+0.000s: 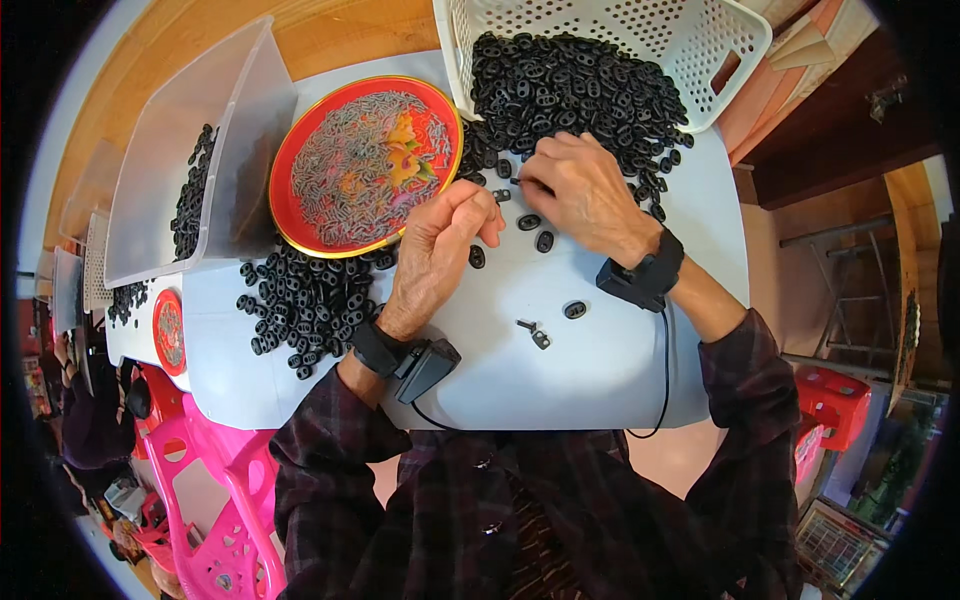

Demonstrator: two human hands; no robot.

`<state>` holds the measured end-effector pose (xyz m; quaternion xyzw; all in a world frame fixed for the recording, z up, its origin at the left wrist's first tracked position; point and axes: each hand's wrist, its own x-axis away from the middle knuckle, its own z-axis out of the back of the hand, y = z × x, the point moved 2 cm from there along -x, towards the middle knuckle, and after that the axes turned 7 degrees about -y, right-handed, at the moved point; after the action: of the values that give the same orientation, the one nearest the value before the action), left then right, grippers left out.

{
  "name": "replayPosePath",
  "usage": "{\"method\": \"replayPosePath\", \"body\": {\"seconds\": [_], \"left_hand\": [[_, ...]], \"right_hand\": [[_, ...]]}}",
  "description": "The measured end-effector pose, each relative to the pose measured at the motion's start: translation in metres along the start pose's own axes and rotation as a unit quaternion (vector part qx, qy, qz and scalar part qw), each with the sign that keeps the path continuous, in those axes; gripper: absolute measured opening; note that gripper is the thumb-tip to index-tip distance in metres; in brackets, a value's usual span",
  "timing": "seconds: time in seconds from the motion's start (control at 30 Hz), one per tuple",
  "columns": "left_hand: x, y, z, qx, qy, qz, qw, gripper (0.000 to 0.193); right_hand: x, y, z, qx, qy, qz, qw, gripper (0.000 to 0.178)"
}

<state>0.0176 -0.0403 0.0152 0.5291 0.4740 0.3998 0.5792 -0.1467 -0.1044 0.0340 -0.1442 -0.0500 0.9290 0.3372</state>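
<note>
My left hand (448, 232) is closed, its thumb and forefinger pinched together beside the red tray. At its fingertips is a small black plastic piece (502, 196). Just to the right, my right hand (583, 196) is curled, a tiny dark part (515, 181) showing at its fingertips; its other fingers partly hide what it holds. Loose oval black pieces with two holes, among them one oval piece (528, 222), lie below the hands. A round red tray (282, 190) with a gold rim holds many small grey springs (345, 180).
A white perforated basket (735, 35) at the back spills a heap of black ovals (580, 90). Another pile (310, 305) lies below the tray. A clear plastic bin (150, 170) stands left. Small loose parts (540, 339) lie near the front edge. A pink chair (215, 500) is lower left.
</note>
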Motion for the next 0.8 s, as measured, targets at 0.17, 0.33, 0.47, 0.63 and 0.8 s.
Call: {"method": "replayPosePath", "body": {"seconds": [0.17, 0.33, 0.47, 0.63, 0.8], "left_hand": [[0.001, 0.001, -0.003, -0.010, 0.030, 0.027, 0.999, 0.018], [0.001, 0.001, -0.007, 0.008, -0.002, 0.039, 0.999, 0.016], [0.002, 0.001, -0.007, -0.005, -0.017, 0.033, 0.999, 0.016], [0.004, -0.001, -0.008, -0.024, -0.031, 0.042, 0.998, 0.015], [0.005, -0.009, -0.010, -0.009, -0.036, 0.034, 0.999, 0.015]], "right_hand": [[0.010, -0.006, 0.010, -0.355, 0.018, -0.115, 0.928, 0.009], [0.016, -0.011, 0.007, -0.437, -0.025, -0.150, 0.886, 0.012], [0.019, -0.014, 0.007, -0.480, -0.052, -0.185, 0.856, 0.012], [0.019, -0.016, 0.006, -0.472, -0.041, -0.178, 0.863, 0.012], [0.023, -0.019, 0.004, -0.453, -0.033, -0.182, 0.872, 0.011]]}}
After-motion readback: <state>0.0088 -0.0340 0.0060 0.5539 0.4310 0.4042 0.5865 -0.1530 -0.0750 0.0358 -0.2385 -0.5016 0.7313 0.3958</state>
